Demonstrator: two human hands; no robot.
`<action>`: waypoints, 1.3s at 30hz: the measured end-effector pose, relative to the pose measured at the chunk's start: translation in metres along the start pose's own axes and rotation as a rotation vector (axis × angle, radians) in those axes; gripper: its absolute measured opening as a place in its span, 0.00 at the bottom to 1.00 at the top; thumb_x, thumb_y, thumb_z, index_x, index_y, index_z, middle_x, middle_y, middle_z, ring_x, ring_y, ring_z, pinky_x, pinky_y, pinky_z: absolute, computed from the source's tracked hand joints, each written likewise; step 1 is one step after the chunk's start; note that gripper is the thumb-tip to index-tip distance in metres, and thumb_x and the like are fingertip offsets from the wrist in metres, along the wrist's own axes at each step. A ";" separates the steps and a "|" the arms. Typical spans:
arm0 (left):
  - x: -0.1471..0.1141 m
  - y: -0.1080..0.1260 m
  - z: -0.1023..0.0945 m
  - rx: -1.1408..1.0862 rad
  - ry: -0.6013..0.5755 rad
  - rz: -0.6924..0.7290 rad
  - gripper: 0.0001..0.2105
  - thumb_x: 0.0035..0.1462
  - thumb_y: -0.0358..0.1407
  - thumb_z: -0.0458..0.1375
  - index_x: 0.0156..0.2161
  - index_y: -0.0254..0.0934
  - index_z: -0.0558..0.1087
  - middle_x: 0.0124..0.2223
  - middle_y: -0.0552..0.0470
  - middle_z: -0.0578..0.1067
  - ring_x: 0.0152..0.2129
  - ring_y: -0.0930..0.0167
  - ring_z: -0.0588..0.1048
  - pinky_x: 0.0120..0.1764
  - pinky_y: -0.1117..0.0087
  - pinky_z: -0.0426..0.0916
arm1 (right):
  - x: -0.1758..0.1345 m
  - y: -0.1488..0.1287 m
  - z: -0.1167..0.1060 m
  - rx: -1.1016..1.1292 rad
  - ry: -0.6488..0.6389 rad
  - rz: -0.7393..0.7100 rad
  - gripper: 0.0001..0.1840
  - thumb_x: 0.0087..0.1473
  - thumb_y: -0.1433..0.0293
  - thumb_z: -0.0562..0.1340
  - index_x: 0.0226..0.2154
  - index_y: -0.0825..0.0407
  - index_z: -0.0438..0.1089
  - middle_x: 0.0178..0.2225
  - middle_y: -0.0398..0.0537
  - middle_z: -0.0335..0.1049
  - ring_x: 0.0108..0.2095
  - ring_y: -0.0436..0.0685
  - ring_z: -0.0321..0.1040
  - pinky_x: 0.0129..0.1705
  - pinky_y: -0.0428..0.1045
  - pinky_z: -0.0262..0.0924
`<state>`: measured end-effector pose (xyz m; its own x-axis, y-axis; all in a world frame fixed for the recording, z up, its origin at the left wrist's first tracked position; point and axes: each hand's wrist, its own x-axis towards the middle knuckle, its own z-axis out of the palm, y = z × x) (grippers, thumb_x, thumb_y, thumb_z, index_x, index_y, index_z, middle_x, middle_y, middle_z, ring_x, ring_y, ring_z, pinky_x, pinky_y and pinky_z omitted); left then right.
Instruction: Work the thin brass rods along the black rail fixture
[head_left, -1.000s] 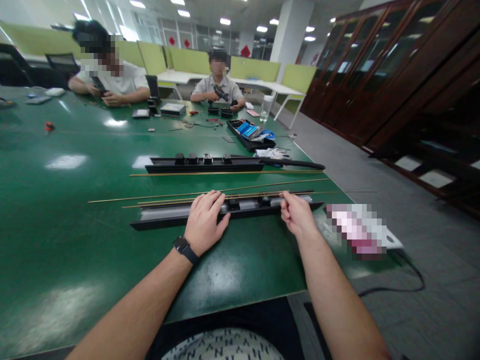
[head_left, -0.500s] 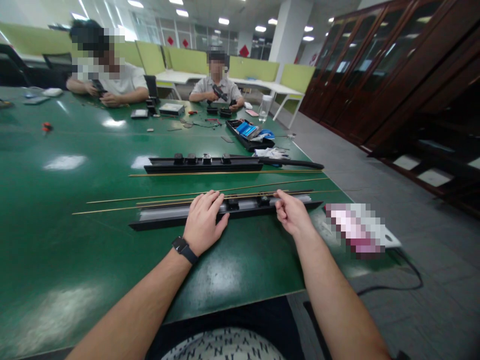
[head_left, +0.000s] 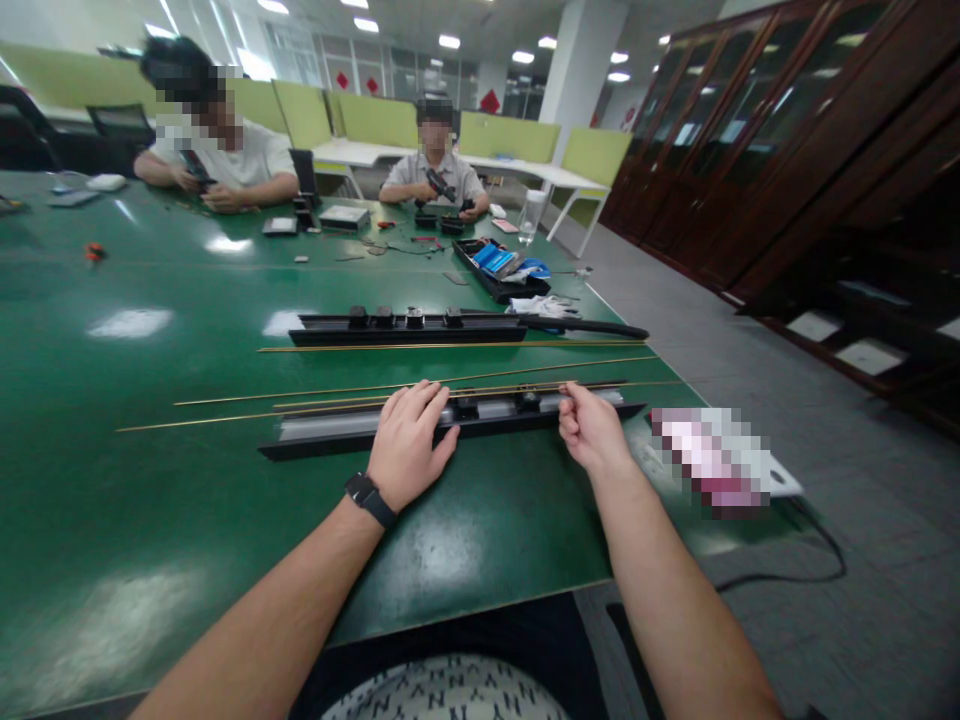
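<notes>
Before me lies a long black channel (head_left: 337,428) with a silvery inside and small black blocks (head_left: 528,398) in it. Thin brass-coloured rods (head_left: 195,422) run along its far edge. My left hand (head_left: 411,440) lies flat across the channel and rods, fingers stretched out, a black watch (head_left: 369,497) on its wrist. Near the channel's right end, my right hand (head_left: 589,425) is closed, thumb and forefinger pinching a thin rod; its fingertips partly hide the rod. Beyond lies a second black channel (head_left: 405,336) carrying several small blocks, with another rod in front.
A black tray (head_left: 499,285) with blue items, white gloves (head_left: 544,306) and a clear bottle (head_left: 530,215) stand farther back on the green table (head_left: 187,550). Two people sit across, handling dark tools. At right lies a blurred pink-and-white item (head_left: 709,455) with a cable.
My right hand has shifted slightly right. The nearest long rod has slid left, its left end reaching farther out. My left hand has stayed in place.
</notes>
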<state>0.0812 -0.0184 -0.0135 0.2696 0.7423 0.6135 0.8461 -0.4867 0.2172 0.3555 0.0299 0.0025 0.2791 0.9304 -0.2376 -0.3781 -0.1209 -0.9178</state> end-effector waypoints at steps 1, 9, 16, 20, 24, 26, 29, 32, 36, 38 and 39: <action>0.000 0.000 0.000 0.000 0.001 0.001 0.22 0.63 0.40 0.56 0.61 0.36 0.67 0.60 0.41 0.72 0.61 0.58 0.67 0.64 0.51 0.58 | -0.001 0.000 0.000 -0.014 -0.023 -0.009 0.08 0.58 0.67 0.65 0.31 0.53 0.67 0.16 0.37 0.64 0.09 0.43 0.48 0.07 0.39 0.39; 0.000 0.001 0.000 -0.009 0.001 -0.003 0.22 0.63 0.40 0.55 0.61 0.37 0.66 0.60 0.41 0.72 0.61 0.57 0.67 0.64 0.51 0.58 | -0.001 -0.001 0.001 -0.015 -0.027 0.025 0.10 0.60 0.64 0.64 0.32 0.52 0.67 0.16 0.37 0.64 0.09 0.43 0.48 0.07 0.39 0.39; 0.000 0.000 0.000 -0.018 -0.006 -0.006 0.23 0.63 0.39 0.56 0.62 0.38 0.66 0.61 0.41 0.72 0.61 0.57 0.67 0.64 0.50 0.57 | -0.003 0.001 0.001 -0.073 -0.113 0.006 0.14 0.54 0.63 0.70 0.30 0.52 0.66 0.17 0.38 0.65 0.09 0.43 0.49 0.07 0.39 0.40; 0.000 0.000 0.000 -0.002 -0.005 -0.001 0.22 0.64 0.40 0.55 0.61 0.36 0.66 0.60 0.41 0.72 0.61 0.58 0.67 0.64 0.51 0.57 | -0.002 -0.001 0.001 -0.023 -0.005 0.010 0.12 0.59 0.62 0.65 0.32 0.52 0.66 0.16 0.37 0.64 0.08 0.43 0.49 0.07 0.39 0.39; 0.000 0.000 0.000 -0.006 -0.008 -0.005 0.23 0.64 0.40 0.55 0.62 0.37 0.66 0.61 0.41 0.72 0.61 0.58 0.67 0.64 0.51 0.57 | -0.003 -0.001 0.002 -0.030 -0.026 -0.008 0.11 0.59 0.64 0.66 0.31 0.52 0.66 0.16 0.36 0.64 0.09 0.43 0.49 0.07 0.38 0.39; 0.000 0.000 0.001 -0.012 -0.013 -0.009 0.23 0.63 0.40 0.55 0.62 0.38 0.66 0.61 0.41 0.72 0.61 0.57 0.67 0.64 0.50 0.58 | -0.003 -0.001 0.002 -0.062 -0.103 0.013 0.12 0.57 0.64 0.68 0.32 0.52 0.67 0.16 0.38 0.65 0.09 0.43 0.49 0.07 0.38 0.40; 0.000 0.000 0.000 -0.019 -0.016 -0.015 0.23 0.63 0.40 0.55 0.62 0.38 0.66 0.60 0.41 0.72 0.61 0.56 0.67 0.63 0.48 0.58 | -0.002 0.001 0.001 -0.043 -0.050 0.009 0.11 0.58 0.63 0.66 0.32 0.52 0.67 0.16 0.38 0.65 0.09 0.43 0.49 0.07 0.39 0.40; 0.000 0.000 0.000 -0.017 -0.012 -0.016 0.23 0.63 0.40 0.55 0.62 0.39 0.67 0.60 0.41 0.72 0.61 0.57 0.67 0.63 0.49 0.58 | 0.001 0.003 0.000 -0.016 0.015 -0.029 0.12 0.59 0.62 0.66 0.31 0.51 0.66 0.16 0.36 0.63 0.09 0.43 0.49 0.07 0.39 0.39; 0.001 0.000 -0.001 -0.008 -0.008 -0.011 0.22 0.64 0.40 0.55 0.61 0.38 0.67 0.60 0.41 0.72 0.61 0.57 0.67 0.64 0.50 0.58 | 0.000 0.004 0.000 -0.071 -0.125 0.004 0.12 0.56 0.63 0.68 0.31 0.52 0.67 0.17 0.38 0.66 0.09 0.43 0.50 0.07 0.39 0.39; 0.001 0.000 -0.001 -0.012 -0.005 -0.012 0.22 0.64 0.40 0.55 0.61 0.38 0.67 0.60 0.41 0.72 0.61 0.58 0.67 0.64 0.51 0.58 | 0.000 0.003 0.001 -0.063 -0.097 0.017 0.11 0.58 0.63 0.67 0.32 0.52 0.68 0.17 0.39 0.65 0.09 0.43 0.50 0.07 0.39 0.39; 0.000 0.000 -0.001 -0.015 -0.004 -0.012 0.22 0.64 0.40 0.55 0.61 0.38 0.67 0.60 0.41 0.72 0.61 0.58 0.67 0.64 0.51 0.58 | 0.000 0.002 0.001 -0.045 -0.051 0.011 0.11 0.59 0.62 0.66 0.32 0.52 0.67 0.16 0.38 0.65 0.09 0.43 0.50 0.07 0.39 0.39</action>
<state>0.0808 -0.0185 -0.0127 0.2612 0.7502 0.6074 0.8424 -0.4844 0.2361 0.3541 0.0298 0.0008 0.2291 0.9452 -0.2325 -0.3403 -0.1460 -0.9289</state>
